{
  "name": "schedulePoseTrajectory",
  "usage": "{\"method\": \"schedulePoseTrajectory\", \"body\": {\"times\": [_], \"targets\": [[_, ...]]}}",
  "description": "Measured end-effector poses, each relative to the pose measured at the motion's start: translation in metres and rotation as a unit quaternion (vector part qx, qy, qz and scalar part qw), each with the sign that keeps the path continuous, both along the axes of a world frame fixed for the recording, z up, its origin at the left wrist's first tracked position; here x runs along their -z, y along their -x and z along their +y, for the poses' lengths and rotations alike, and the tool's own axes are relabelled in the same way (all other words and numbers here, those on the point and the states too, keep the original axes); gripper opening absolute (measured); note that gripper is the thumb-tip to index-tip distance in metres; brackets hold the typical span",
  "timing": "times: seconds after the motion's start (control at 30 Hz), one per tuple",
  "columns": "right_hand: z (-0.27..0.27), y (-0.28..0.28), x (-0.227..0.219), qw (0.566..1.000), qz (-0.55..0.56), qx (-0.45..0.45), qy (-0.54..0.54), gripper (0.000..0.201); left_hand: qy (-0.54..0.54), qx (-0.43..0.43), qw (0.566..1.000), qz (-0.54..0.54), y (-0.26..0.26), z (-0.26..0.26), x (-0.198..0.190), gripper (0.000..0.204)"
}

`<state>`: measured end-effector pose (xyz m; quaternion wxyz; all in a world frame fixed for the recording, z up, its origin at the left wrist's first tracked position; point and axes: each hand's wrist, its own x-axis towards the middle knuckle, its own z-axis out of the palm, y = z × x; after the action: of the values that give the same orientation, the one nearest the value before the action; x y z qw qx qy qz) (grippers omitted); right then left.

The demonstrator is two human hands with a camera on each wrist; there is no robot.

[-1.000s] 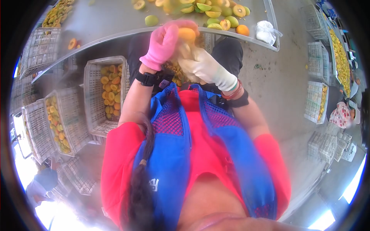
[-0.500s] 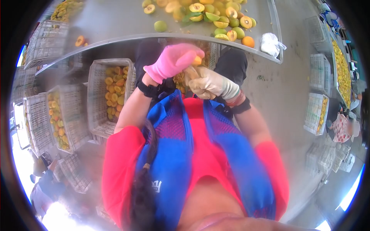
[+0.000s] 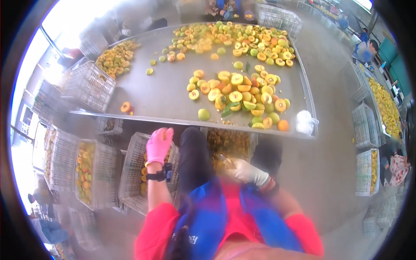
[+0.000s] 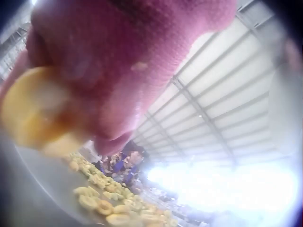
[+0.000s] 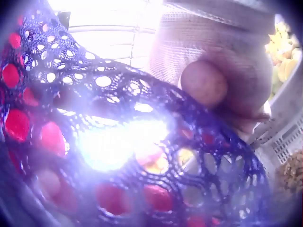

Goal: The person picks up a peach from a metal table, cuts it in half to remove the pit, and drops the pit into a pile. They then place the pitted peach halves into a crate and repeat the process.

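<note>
The left hand [image 3: 158,146], in a pink glove, is over the upper part of a white crate [image 3: 125,184] of halved fruit. In the left wrist view its fingers are curled round a yellow-orange fruit piece [image 4: 33,113]. Near the lap, the white-gloved right hand [image 3: 246,171] grips a slim tool [image 3: 223,157] whose tip points up and left. The right wrist view shows a round handle end [image 5: 204,83] at the glove [image 5: 246,61], partly behind blue vest mesh [image 5: 118,90]. Whole and halved fruit [image 3: 236,79] is spread over the metal table [image 3: 160,93].
The table's raised front edge [image 3: 182,122] runs beyond the knees, with a white bag [image 3: 304,122] at its right corner. Below it, between the legs, is a container of brownish scraps [image 3: 228,145]. More crates [image 3: 96,173] stand at left; other people are at the far edges.
The left hand has parted from the right and moved left over the crate. The right hand stays near the lap with the tool. The head view has tilted up, showing more of the table.
</note>
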<state>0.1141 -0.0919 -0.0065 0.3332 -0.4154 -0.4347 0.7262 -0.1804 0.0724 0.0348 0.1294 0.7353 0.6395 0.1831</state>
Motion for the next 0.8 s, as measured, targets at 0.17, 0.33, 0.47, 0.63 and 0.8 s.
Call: {"method": "schedulePoseTrajectory", "body": {"times": [0.17, 0.33, 0.47, 0.63, 0.8], "targets": [[0.004, -0.002, -0.018, 0.997, -0.052, 0.038, 0.03, 0.014, 0.062, -0.075, 0.983, 0.157, 0.016, 0.025, 0.014, 0.053], [0.014, 0.005, 0.051, 0.993, -0.098, 0.036, -0.056, 0.023, 0.072, 0.101, 0.991, 0.04, -0.065, 0.086, 0.043, 0.061], [0.013, 0.001, 0.05, 0.996, -0.073, 0.034, -0.045, 0.03, 0.185, 0.176, 0.961, 0.105, -0.13, 0.141, 0.077, 0.07], [0.0, -0.003, -0.001, 0.964, -0.191, 0.076, -0.166, 0.031, 0.254, 0.2, 0.922, 0.212, -0.166, 0.157, 0.101, 0.077], [-0.003, -0.005, -0.017, 0.948, -0.219, 0.088, -0.212, 0.029, 0.196, 0.205, 0.93, 0.233, -0.171, 0.154, 0.109, 0.075]]}}
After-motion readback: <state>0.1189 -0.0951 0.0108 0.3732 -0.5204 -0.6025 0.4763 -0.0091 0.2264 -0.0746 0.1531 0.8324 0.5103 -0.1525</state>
